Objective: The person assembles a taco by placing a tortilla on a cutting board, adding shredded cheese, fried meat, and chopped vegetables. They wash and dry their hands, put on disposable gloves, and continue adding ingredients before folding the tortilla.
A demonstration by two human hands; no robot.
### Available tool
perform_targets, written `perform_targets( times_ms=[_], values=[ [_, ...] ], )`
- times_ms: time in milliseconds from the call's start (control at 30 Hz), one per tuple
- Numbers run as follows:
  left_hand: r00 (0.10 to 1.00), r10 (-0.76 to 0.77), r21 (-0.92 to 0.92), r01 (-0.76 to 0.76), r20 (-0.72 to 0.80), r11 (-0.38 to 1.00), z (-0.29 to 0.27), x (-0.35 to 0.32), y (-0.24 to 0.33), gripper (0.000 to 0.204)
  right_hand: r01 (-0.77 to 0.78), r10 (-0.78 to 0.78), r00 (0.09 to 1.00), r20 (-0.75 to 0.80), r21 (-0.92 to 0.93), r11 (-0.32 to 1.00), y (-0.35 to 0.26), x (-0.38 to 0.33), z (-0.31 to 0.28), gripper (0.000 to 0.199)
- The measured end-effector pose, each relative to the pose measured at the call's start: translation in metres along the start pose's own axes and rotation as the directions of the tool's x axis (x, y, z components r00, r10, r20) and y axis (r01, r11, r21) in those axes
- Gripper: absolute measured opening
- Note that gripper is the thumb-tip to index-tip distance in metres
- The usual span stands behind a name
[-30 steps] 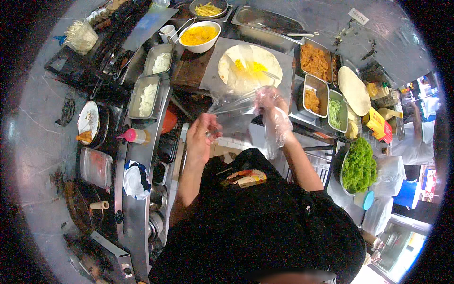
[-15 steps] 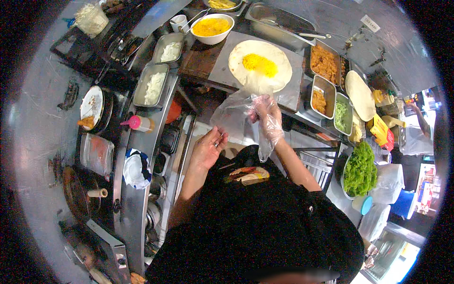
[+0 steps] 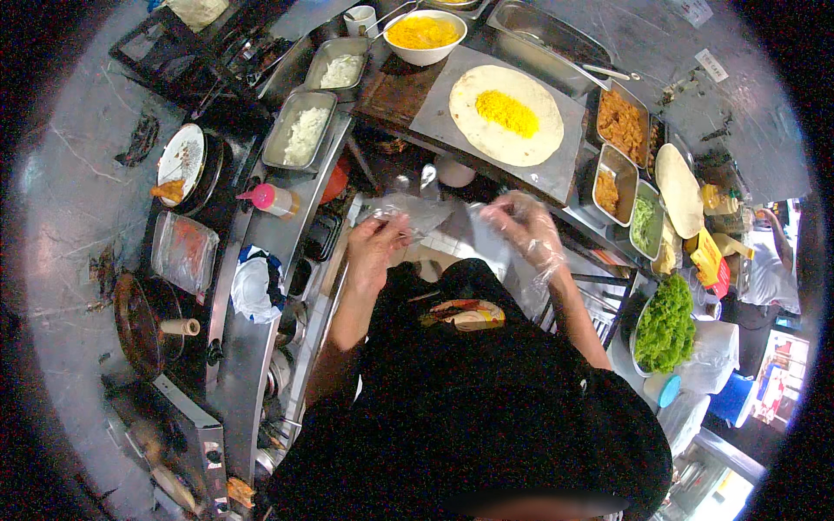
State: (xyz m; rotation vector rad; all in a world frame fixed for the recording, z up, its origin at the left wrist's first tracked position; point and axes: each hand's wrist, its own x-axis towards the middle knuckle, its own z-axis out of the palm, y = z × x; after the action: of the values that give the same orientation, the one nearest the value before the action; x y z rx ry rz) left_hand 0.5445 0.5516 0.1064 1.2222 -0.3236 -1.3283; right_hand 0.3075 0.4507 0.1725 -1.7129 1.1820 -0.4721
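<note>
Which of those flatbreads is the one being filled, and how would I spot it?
Find the grey board at the top middle of the counter, above the right hand in its clear plastic glove. The open flatbread lies flat on it. Unlike the bare flatbread at the right, it carries a heap of yellow filling.

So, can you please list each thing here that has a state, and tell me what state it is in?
Tortilla: lying flat and open on the board, yellow filling heaped in its middle.
White bowl: full of yellow food.
Right hand: covered by a clear plastic glove.
Left hand: bare, fingers pinching a second clear plastic glove.
Squeeze bottle: lying on its side, capped.
</note>
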Motion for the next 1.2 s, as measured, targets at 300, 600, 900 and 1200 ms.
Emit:
perform_targets(
  times_ms=[300,600,900,1200],
  values=[
    [0.996,-0.034,-0.036,0.037,0.082,0.999,0.02,-0.003,0.01,0.014,0.015,-0.057,0.993,0.108,0.354,0.935,-0.005,0.026,0.046,0.016],
    [0.652,0.743,0.772,-0.548,0.153,0.322,0.045,-0.035,0.045,0.026,0.24,-0.232,0.969,-0.08,0.111,0.964,-0.023,0.013,0.043,0.015],
    [0.672,0.667,0.838,-0.53,0.323,0.128,0.069,-0.089,0.084,0.064,0.381,-0.389,0.902,-0.187,-0.076,0.921,-0.06,-0.018,0.009,0.015],
    [0.594,0.711,0.867,-0.496,0.376,-0.044,0.068,-0.097,0.083,0.049,0.538,-0.608,0.79,-0.078,-0.385,0.749,-0.068,-0.007,0.011,0.015]
  ],
)
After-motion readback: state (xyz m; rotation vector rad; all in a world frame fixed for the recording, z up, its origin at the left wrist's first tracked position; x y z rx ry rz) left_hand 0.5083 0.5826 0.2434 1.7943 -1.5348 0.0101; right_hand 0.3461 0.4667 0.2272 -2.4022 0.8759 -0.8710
